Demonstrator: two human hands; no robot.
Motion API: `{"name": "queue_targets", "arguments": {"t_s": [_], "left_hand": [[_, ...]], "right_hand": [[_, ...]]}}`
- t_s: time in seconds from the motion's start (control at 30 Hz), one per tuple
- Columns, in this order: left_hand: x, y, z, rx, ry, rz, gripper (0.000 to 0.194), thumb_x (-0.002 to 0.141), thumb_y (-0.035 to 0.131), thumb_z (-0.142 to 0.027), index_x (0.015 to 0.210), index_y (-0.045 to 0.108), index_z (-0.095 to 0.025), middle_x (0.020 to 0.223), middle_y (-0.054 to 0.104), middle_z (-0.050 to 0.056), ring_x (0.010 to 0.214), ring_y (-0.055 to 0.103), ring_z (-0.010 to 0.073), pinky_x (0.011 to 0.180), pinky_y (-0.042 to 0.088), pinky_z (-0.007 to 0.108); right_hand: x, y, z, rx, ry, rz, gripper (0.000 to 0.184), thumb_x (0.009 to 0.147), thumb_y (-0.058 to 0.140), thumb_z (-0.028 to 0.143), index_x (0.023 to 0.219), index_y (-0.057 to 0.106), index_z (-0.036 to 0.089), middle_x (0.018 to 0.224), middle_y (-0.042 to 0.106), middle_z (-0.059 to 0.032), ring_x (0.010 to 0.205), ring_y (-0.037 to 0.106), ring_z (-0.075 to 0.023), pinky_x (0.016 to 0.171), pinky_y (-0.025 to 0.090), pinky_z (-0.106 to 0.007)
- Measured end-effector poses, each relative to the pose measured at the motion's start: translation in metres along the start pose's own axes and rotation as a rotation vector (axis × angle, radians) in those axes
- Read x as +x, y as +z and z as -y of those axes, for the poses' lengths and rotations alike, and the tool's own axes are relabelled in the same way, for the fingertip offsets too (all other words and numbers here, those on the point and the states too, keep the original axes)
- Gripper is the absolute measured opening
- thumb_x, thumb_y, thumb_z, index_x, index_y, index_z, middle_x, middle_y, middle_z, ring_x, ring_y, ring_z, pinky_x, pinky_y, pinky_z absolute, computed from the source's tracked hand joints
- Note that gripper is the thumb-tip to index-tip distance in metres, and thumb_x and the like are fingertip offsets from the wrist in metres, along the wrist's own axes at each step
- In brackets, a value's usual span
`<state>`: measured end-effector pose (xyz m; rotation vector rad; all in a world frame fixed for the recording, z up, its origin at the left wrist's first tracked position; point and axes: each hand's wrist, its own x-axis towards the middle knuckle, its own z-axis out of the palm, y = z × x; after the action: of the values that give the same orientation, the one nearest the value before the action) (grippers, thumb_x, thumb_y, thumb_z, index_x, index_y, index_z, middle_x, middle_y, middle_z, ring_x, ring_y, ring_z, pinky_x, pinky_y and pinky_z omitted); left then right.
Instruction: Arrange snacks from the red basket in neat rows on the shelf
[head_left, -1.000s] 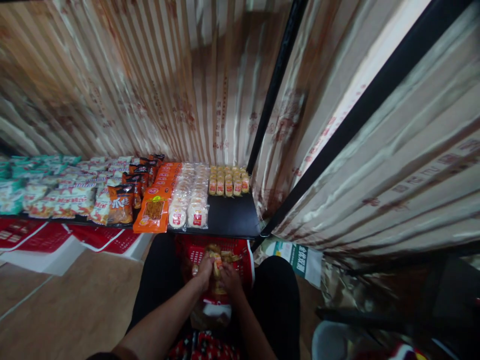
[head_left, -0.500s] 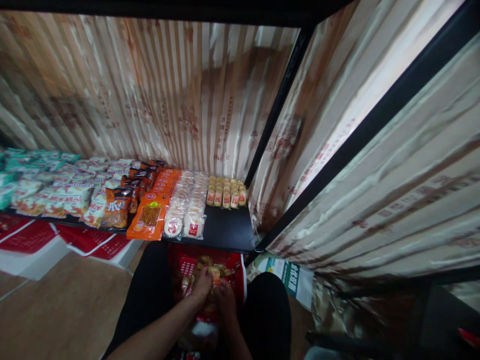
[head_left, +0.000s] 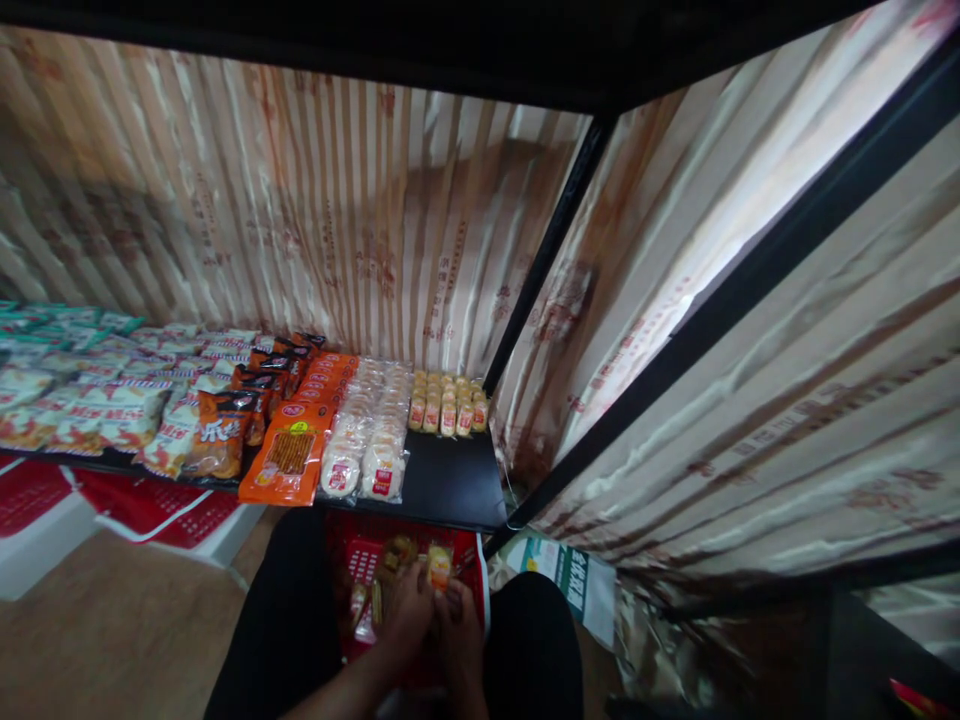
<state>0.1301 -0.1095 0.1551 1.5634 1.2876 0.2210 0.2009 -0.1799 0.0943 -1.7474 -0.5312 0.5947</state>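
Note:
Between my legs stands a red basket with small wrapped snacks inside. Over it, my left hand and my right hand are close together, both closed around the lower end of a small yellow snack packet with an orange label. The packet is tilted up. My fingertips are partly hidden and blurred. Similar small yellow packets stand in short rows at the back right of the black shelf, just beyond the basket.
Left along the shelf lie round white cakes in clear wrap, orange snack bags, brown bags and white bags. Black posts frame the corner. A green-and-white bag lies right of my knee; other red baskets sit under the shelf.
My hands have lifted the yellow packet slightly out from among the snacks, and it now shows clearly. The view has tilted, so the shelf sits lower.

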Motion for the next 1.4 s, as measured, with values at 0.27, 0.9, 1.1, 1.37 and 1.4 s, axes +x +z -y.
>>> {"name": "queue_targets", "arguments": {"t_s": [0.27, 0.9, 1.1, 1.37, 1.4], "left_hand": [[-0.007, -0.012, -0.027, 0.112, 0.093, -0.042, 0.041, 0.081, 0.038, -0.017, 0.116, 0.059, -0.017, 0.120, 0.059, 0.010, 0.112, 0.051, 0.0185, 0.099, 0.032, 0.024], [0.028, -0.016, -0.077, -0.012, 0.257, -0.107, 0.042, 0.086, 0.034, -0.020, 0.122, 0.054, -0.013, 0.114, 0.055, 0.010, 0.106, 0.053, 0.0150, 0.094, 0.036, 0.017], [0.049, -0.013, -0.098, -0.013, 0.288, -0.118, 0.041, 0.086, 0.034, -0.020, 0.120, 0.056, -0.014, 0.110, 0.055, 0.010, 0.105, 0.052, 0.0153, 0.095, 0.035, 0.018], [0.069, -0.006, -0.121, 0.074, 0.277, -0.080, 0.042, 0.087, 0.034, -0.027, 0.120, 0.056, -0.012, 0.113, 0.056, 0.012, 0.109, 0.051, 0.0176, 0.098, 0.034, 0.021], [0.071, -0.005, -0.123, 0.093, 0.270, -0.078, 0.043, 0.088, 0.033, -0.027, 0.122, 0.055, -0.011, 0.115, 0.056, 0.012, 0.111, 0.050, 0.0176, 0.099, 0.033, 0.021]], "right_hand": [[0.008, -0.007, 0.027, -0.167, 0.009, -0.096, 0.041, 0.070, 0.050, 0.055, 0.092, 0.064, 0.023, 0.099, 0.070, -0.0093, 0.092, 0.066, -0.0260, 0.082, 0.052, -0.036], [0.053, 0.005, 0.065, -0.230, -0.325, -0.219, 0.038, 0.083, 0.042, 0.039, 0.109, 0.061, 0.019, 0.110, 0.063, -0.0135, 0.104, 0.060, -0.0276, 0.092, 0.046, -0.040], [0.074, 0.007, 0.078, -0.192, -0.281, -0.223, 0.043, 0.082, 0.042, 0.036, 0.120, 0.057, 0.022, 0.117, 0.057, -0.0124, 0.099, 0.062, -0.0262, 0.083, 0.051, -0.038], [0.106, 0.006, 0.076, -0.175, -0.255, -0.231, 0.048, 0.081, 0.044, 0.034, 0.126, 0.052, 0.020, 0.115, 0.055, -0.0134, 0.095, 0.063, -0.0244, 0.082, 0.052, -0.036], [0.109, 0.006, 0.073, -0.161, -0.255, -0.234, 0.048, 0.080, 0.044, 0.034, 0.125, 0.052, 0.019, 0.115, 0.055, -0.0139, 0.094, 0.063, -0.0242, 0.082, 0.052, -0.037]]}}
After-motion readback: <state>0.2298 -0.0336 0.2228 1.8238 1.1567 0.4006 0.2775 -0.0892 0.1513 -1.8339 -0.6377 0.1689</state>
